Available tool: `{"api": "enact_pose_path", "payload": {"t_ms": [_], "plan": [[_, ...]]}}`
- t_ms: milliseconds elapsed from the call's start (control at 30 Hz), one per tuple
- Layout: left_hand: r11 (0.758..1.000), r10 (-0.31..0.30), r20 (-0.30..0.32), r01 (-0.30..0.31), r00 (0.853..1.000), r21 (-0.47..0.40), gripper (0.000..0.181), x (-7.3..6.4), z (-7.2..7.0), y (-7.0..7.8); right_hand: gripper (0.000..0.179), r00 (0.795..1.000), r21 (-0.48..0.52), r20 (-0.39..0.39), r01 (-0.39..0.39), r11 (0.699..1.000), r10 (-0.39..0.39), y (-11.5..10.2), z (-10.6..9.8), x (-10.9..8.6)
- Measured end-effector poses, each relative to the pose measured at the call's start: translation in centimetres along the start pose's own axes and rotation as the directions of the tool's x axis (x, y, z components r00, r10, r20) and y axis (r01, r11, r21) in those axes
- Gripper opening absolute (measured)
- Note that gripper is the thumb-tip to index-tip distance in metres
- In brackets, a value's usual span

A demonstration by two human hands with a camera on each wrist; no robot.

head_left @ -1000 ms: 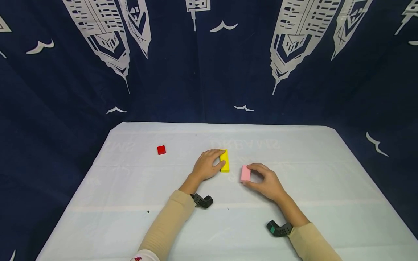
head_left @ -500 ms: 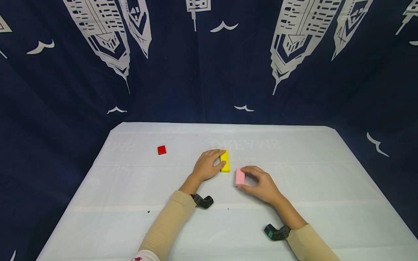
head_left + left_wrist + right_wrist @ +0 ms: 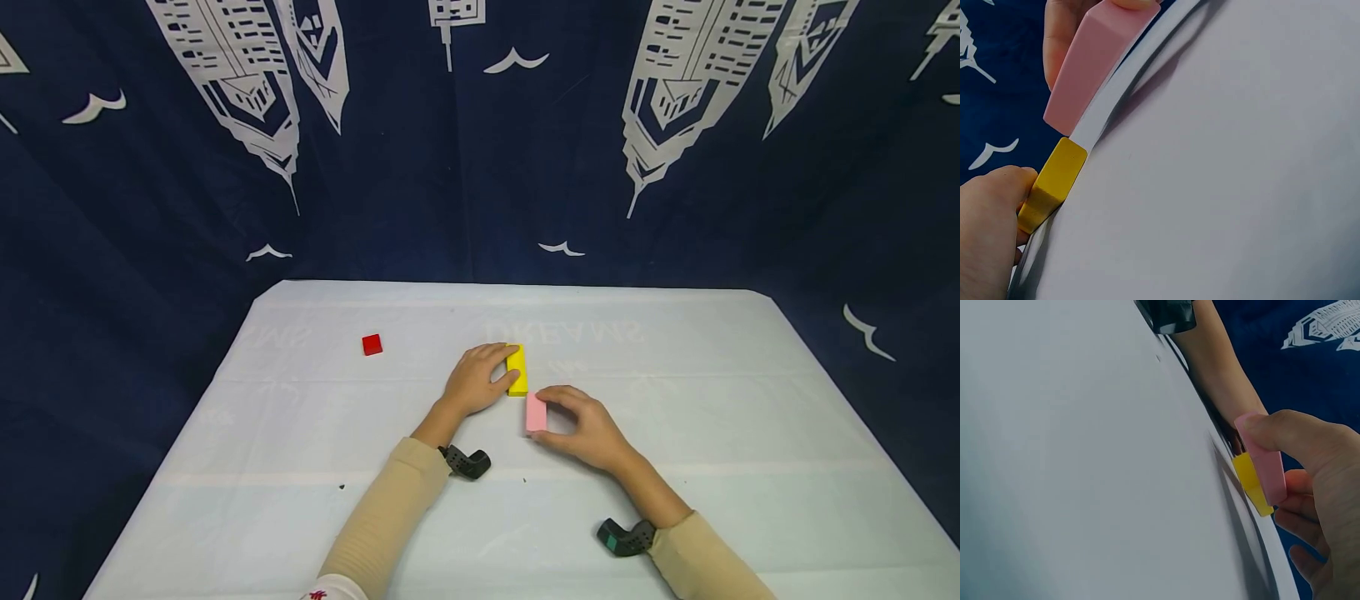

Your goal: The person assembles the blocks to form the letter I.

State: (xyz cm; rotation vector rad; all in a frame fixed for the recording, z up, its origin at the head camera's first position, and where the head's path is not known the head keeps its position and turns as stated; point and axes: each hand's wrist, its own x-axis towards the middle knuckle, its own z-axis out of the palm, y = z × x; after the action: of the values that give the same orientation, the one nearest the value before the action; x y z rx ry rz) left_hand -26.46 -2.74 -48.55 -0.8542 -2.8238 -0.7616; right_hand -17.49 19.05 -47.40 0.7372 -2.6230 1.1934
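Observation:
A yellow block (image 3: 517,371) lies lengthwise away from the person near the middle of the table. The left hand (image 3: 472,379) grips it from the left, thumb at its near end and fingers at its far end. Between thumb and fingers the right hand (image 3: 588,427) pinches a pink block (image 3: 536,412), just to the near right of the yellow one. In the left wrist view the pink block (image 3: 1097,62) shows above its shadow, its lower corner right by the end of the yellow block (image 3: 1054,181). The right wrist view has the pink block (image 3: 1263,459) overlapping the yellow.
A small red block (image 3: 372,344) sits on the white-covered table (image 3: 262,417) toward the far left. Dark wrist cameras (image 3: 467,462) are strapped to both wrists. A navy curtain (image 3: 465,183) with white prints hangs behind the far edge.
The right hand has carried the pink block leftward and a little nearer the person, up close to the yellow block. The left hand and yellow block have stayed in place.

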Motion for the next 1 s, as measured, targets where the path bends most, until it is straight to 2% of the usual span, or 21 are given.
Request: {"api": "enact_pose_path", "payload": {"t_ms": [233,533,1000], "plan": [[1.000,0.008,-0.001,-0.008,1.000,0.003,0.050,0.0,0.0,0.0,0.052,0.999,-0.005,0.015,0.030,1.000,-0.030,-0.2,0.6,0.2],[1.000,0.008,0.005,-0.008,1.000,0.002,0.051,0.1,0.0,0.0,0.054,0.998,-0.008,0.055,0.017,1.000,-0.017,-0.5,0.9,0.3],[1.000,0.012,-0.002,-0.012,1.000,-0.001,0.051,0.0,-0.2,-0.1,0.055,0.997,-0.030,0.075,0.031,0.999,-0.028,-0.4,1.5,0.5]]}}
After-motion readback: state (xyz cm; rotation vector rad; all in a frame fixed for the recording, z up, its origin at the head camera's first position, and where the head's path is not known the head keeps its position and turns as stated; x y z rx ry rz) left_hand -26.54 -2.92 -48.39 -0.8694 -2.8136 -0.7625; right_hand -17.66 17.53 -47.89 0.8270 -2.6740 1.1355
